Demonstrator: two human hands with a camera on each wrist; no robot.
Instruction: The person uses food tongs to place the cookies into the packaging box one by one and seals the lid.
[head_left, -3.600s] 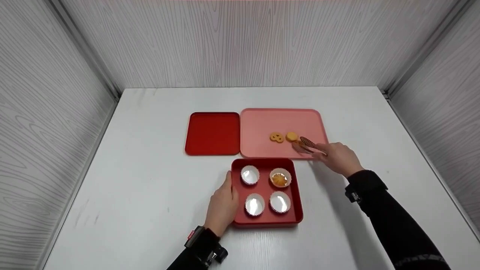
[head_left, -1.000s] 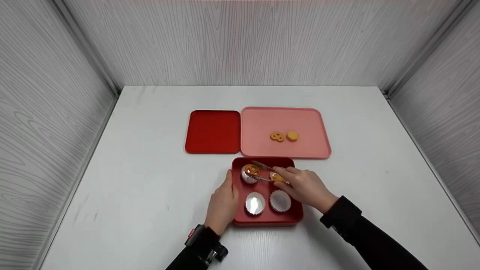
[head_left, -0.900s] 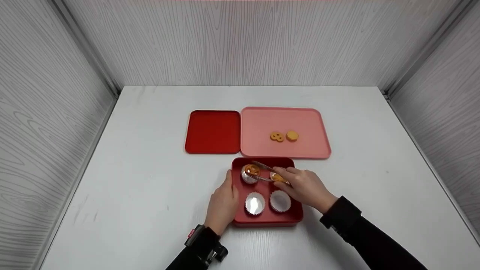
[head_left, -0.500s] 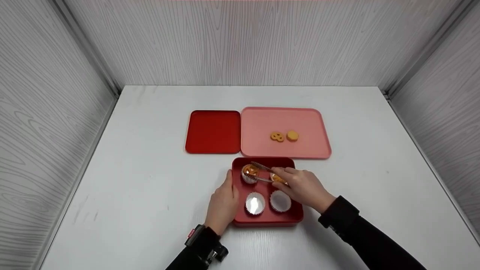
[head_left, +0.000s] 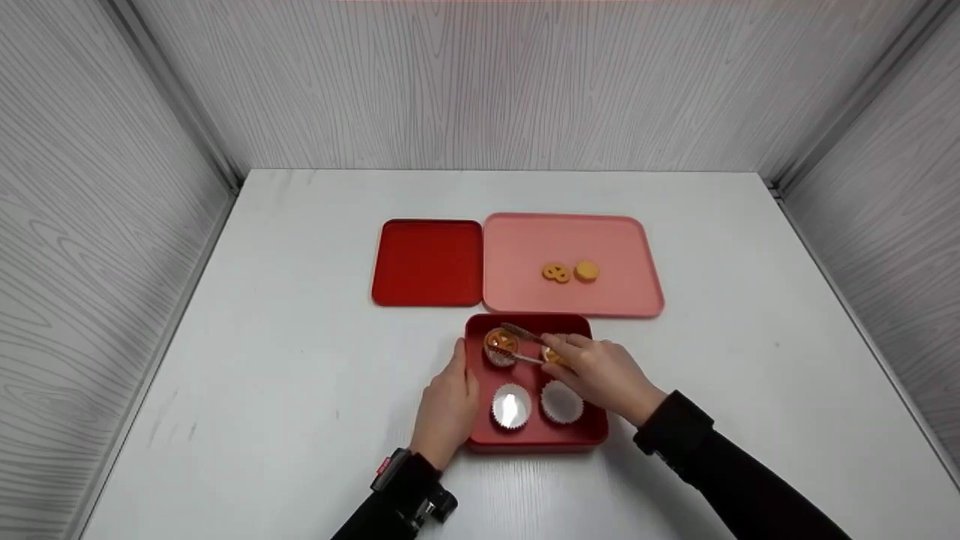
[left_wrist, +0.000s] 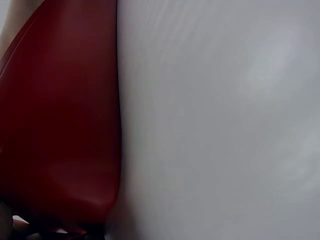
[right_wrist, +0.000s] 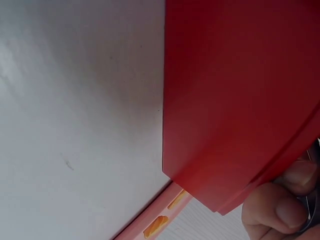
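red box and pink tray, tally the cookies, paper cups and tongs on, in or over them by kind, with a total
Cookies: 4 (2 on the pink tray, 2 at the red box's back cups, one partly hidden by the right hand)
Paper cups: 4
Tongs: 1
Total: 9

From the head we look forward and down; from either wrist, close in, we share box (right_wrist: 240, 90) and table (right_wrist: 90, 125).
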